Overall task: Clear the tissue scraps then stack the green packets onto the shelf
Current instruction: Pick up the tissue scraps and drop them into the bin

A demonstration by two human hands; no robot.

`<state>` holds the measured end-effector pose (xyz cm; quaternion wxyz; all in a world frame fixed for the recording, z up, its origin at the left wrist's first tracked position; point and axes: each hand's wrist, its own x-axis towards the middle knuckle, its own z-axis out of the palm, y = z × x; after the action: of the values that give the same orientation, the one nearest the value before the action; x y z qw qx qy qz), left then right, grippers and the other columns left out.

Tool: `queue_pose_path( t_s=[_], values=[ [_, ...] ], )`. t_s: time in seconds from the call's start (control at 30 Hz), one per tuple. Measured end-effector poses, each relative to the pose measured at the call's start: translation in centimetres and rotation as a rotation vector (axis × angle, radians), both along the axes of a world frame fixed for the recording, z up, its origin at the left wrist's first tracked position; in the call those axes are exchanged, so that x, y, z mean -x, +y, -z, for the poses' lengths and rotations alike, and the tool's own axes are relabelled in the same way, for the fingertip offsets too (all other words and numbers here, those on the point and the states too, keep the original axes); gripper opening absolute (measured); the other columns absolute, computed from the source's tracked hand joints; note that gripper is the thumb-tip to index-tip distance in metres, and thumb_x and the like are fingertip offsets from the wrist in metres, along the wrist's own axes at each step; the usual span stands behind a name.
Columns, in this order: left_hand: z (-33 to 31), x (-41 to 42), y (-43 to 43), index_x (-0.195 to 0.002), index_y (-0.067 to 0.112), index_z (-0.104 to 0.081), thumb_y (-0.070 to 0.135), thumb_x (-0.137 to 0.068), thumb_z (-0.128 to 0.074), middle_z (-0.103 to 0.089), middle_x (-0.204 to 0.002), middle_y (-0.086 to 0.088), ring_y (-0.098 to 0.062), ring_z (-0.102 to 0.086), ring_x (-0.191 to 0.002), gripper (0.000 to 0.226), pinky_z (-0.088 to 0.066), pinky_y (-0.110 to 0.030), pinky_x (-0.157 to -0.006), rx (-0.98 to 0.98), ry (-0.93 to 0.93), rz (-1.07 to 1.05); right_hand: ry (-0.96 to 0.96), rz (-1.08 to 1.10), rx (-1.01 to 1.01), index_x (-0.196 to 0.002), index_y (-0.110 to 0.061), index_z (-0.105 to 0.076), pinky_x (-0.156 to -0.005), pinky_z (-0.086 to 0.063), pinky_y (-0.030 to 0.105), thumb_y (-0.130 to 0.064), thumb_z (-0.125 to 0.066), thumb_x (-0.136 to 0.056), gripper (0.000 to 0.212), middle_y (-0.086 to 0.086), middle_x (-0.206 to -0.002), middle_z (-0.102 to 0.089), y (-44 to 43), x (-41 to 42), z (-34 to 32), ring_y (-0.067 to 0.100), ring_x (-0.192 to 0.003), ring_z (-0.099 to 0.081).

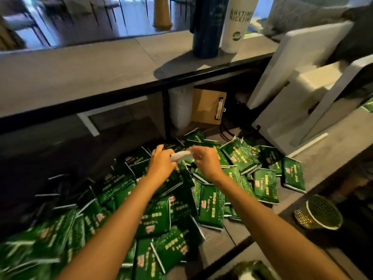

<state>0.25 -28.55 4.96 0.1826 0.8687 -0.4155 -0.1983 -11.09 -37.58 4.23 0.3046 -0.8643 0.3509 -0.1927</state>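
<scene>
A loose heap of green packets point(211, 207) covers the lower grey shelf point(238, 237) from the left edge to the middle right. Above the heap's far side, my left hand point(161, 164) and my right hand point(205, 160) meet, both pinching a small white tissue scrap point(180, 155) between them. The scrap is lifted off the packets. Both forearms reach in from the bottom of the view and cover part of the heap.
A grey counter top point(80, 77) overhangs the shelf, bearing a dark bottle point(207, 27) and a white cup point(238, 23). White foam blocks point(302, 93) lean at the right. A brown clipboard point(207, 106) stands at the back. A gold mesh cup point(319, 215) lies at lower right.
</scene>
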Motion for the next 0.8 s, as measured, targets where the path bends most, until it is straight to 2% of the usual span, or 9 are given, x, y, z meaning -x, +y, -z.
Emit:
queue_pose_path(
  t_s=[0.13, 0.23, 0.3, 0.37, 0.47, 0.53, 0.63, 0.7, 0.8],
  values=[
    [-1.2, 1.1, 5.0, -0.102, -0.006, -0.063, 0.009, -0.088, -0.055, -0.062, -0.108, -0.026, -0.038, -0.057, -0.102, 0.022, -0.036, -0.035, -0.075, 0.174, 0.079, -0.246, -0.064, -0.074, -0.042, -0.106, 0.003, -0.064, -0.073, -0.045, 0.037, 0.006, -0.057, -0.083, 0.025, 0.021, -0.092, -0.070, 3.6, -0.7, 0.1, 0.035, -0.084, -0.066],
    [-1.2, 1.6, 9.2, -0.105, -0.003, -0.060, 0.009, -0.090, -0.051, -0.063, -0.105, -0.025, -0.037, -0.056, -0.096, 0.020, -0.025, -0.029, -0.061, 0.231, 0.136, -0.500, -0.090, -0.168, -0.091, -0.102, 0.003, -0.054, -0.062, -0.041, 0.038, 0.003, -0.057, -0.083, 0.019, 0.020, -0.078, -0.065, 7.1, -1.5, 0.5, 0.036, -0.070, -0.060],
    [-0.9, 2.0, 11.9, -0.108, 0.000, -0.058, 0.007, -0.091, -0.049, -0.062, -0.102, -0.022, -0.033, -0.053, -0.090, 0.020, -0.022, -0.027, -0.059, 0.275, 0.174, -0.673, -0.076, -0.268, -0.110, -0.099, 0.001, -0.051, -0.059, -0.034, 0.033, 0.002, -0.057, -0.084, 0.016, 0.019, -0.074, -0.064, 9.6, -2.0, 0.8, 0.034, -0.066, -0.057],
    [-0.5, 2.6, 14.6, -0.105, 0.002, -0.057, 0.005, -0.092, -0.047, -0.059, -0.090, -0.016, -0.026, -0.048, -0.080, 0.016, -0.022, -0.027, -0.054, 0.317, 0.203, -0.784, -0.075, -0.369, -0.123, -0.096, 0.004, -0.054, -0.056, -0.029, 0.024, 0.004, -0.056, -0.084, 0.012, 0.019, -0.075, -0.063, 12.0, -2.3, 1.3, 0.030, -0.064, -0.056],
    [0.5, 3.8, 18.2, -0.098, 0.009, -0.058, 0.004, -0.092, -0.048, -0.064, -0.091, -0.014, -0.028, -0.058, -0.079, 0.012, -0.049, -0.038, -0.067, 0.445, 0.338, -0.881, -0.050, -0.515, -0.171, -0.097, 0.004, -0.063, -0.059, -0.033, 0.020, 0.006, -0.056, -0.083, 0.015, 0.019, -0.085, -0.067, 15.3, -2.5, 2.2, 0.030, -0.073, -0.063],
    [0.6, 5.5, 20.2, -0.097, 0.013, -0.059, 0.004, -0.093, -0.046, -0.064, -0.092, -0.008, -0.025, -0.061, -0.087, 0.016, -0.053, -0.043, -0.079, 0.600, 0.537, -0.938, -0.016, -0.597, -0.245, -0.103, 0.003, -0.066, -0.068, -0.037, 0.015, 0.008, -0.053, -0.082, 0.025, 0.016, -0.099, -0.070, 17.1, -2.2, 2.4, 0.027, -0.088, -0.065],
    [0.9, 8.1, 22.2, -0.096, 0.016, -0.061, 0.018, -0.099, -0.039, -0.065, -0.097, -0.007, -0.020, -0.062, -0.095, 0.022, -0.051, -0.024, -0.077, 0.784, 0.807, -1.055, 0.024, -0.629, -0.524, -0.104, 0.004, -0.068, -0.079, -0.041, 0.006, 0.005, -0.046, -0.082, 0.031, 0.011, -0.113, -0.066, 18.8, -1.1, 2.2, 0.013, -0.099, -0.057],
    [1.6, 9.6, 23.1, -0.094, 0.014, -0.063, 0.021, -0.098, -0.043, -0.067, -0.091, -0.006, -0.015, -0.063, -0.085, 0.021, -0.049, -0.019, -0.070, 0.785, 0.792, -1.134, 0.015, -0.608, -0.743, -0.097, 0.007, -0.069, -0.084, -0.041, 0.007, 0.008, -0.043, -0.080, 0.031, 0.010, -0.113, -0.064, 19.3, 0.1, 2.3, 0.010, -0.101, -0.056],
    [3.1, 11.1, 23.6, -0.083, 0.011, -0.063, 0.005, -0.087, -0.059, -0.064, -0.080, -0.008, -0.016, -0.056, -0.069, 0.008, -0.042, -0.013, -0.054, 0.681, 0.601, -1.169, 0.032, -0.658, -0.834, -0.088, 0.004, -0.069, -0.081, -0.043, 0.005, 0.003, -0.047, -0.075, 0.026, 0.004, -0.106, -0.063, 19.5, 1.7, 3.1, 0.009, -0.099, -0.057]
  ],
)
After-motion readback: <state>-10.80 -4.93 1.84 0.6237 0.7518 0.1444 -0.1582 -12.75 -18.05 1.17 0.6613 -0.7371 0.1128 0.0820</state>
